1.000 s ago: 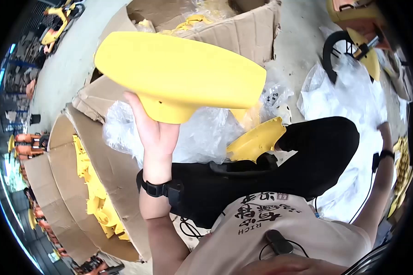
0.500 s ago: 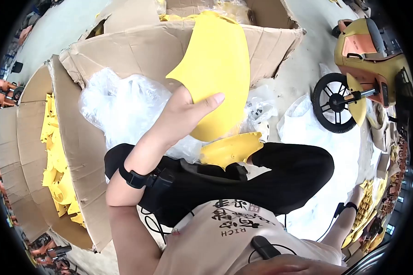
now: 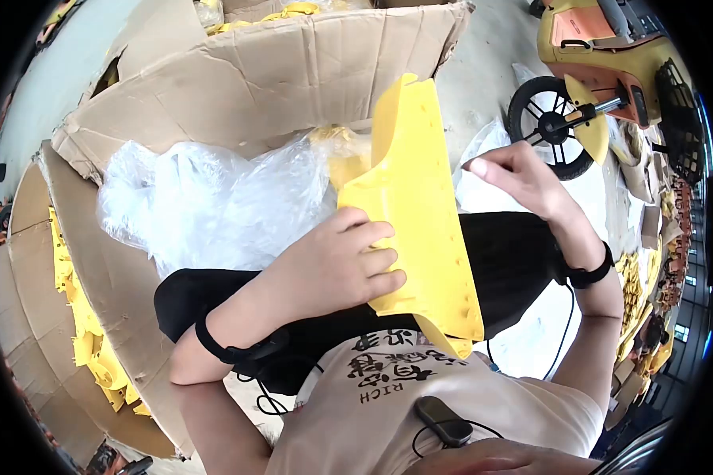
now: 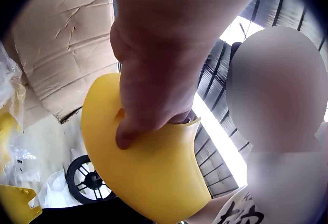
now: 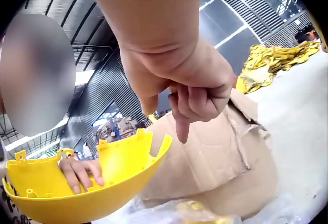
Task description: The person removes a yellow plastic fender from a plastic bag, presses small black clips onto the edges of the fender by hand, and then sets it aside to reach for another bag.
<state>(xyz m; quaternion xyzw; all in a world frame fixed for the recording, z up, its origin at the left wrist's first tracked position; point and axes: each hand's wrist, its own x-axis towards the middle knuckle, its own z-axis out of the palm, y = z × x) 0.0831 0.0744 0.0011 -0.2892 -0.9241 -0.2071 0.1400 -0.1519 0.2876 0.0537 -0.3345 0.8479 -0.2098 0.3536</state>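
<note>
A curved yellow plastic panel stands tilted over the person's lap, its hollow inner side with small tabs and studs facing the head camera. My left hand grips its left edge, fingers bent over onto the inner side. In the left wrist view the thumb presses the smooth outer face of the panel. My right hand hovers just off the panel's right side. In the right wrist view this hand has loosely bent fingers, thumb and index finger apart, with nothing seen between them.
A large cardboard box stands ahead, with clear plastic bags before it. Another box at the left holds several yellow parts. A scooter's black wheel is at the right. A second yellow panel lies low by the legs.
My left hand has turned the panel from its smooth outer side to its hollow inner side and brought it closer to the body. My right hand has come up from the far right toward it.
</note>
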